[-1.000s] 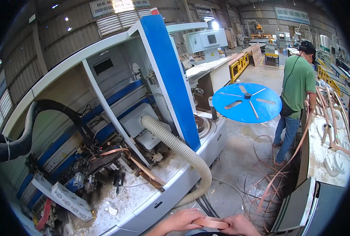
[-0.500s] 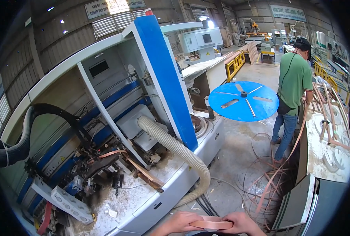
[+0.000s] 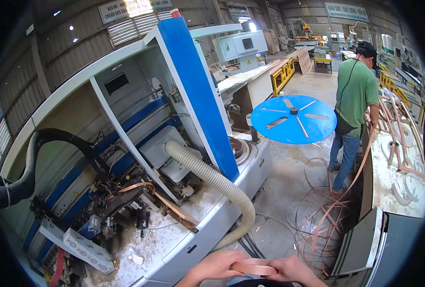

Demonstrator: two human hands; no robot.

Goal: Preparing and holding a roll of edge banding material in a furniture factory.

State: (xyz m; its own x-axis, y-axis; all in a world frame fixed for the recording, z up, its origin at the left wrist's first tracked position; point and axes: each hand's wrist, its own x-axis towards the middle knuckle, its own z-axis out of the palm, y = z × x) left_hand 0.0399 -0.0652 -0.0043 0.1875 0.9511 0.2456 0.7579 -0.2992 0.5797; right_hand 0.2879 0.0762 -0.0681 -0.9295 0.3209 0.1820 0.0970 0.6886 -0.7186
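Note:
At the lower edge of the head view I hold a coiled roll of pinkish-brown edge banding (image 3: 254, 269) between both hands, close to my body. My left hand (image 3: 218, 264) is closed on the roll's left end. Closed on its right end is my right hand (image 3: 289, 269). The roll's broad outer side faces away from me, and some of it is hidden behind my fingers. A long strip of similar banding (image 3: 334, 203) trails from a co-worker's hand to a loose tangle (image 3: 336, 215) on the floor ahead to the right.
On the left stands a large open machine (image 3: 200, 251) with a beige ribbed hose (image 3: 212, 179) reaching the floor. A blue slotted disc (image 3: 274, 122) juts out ahead. Beyond it a co-worker in a green shirt (image 3: 358, 88) stands at a table (image 3: 387, 191) bearing strips and rings.
Both hands have come up slightly with the roll, which now tilts a little differently. The view has shifted slightly. The co-worker stays at the table.

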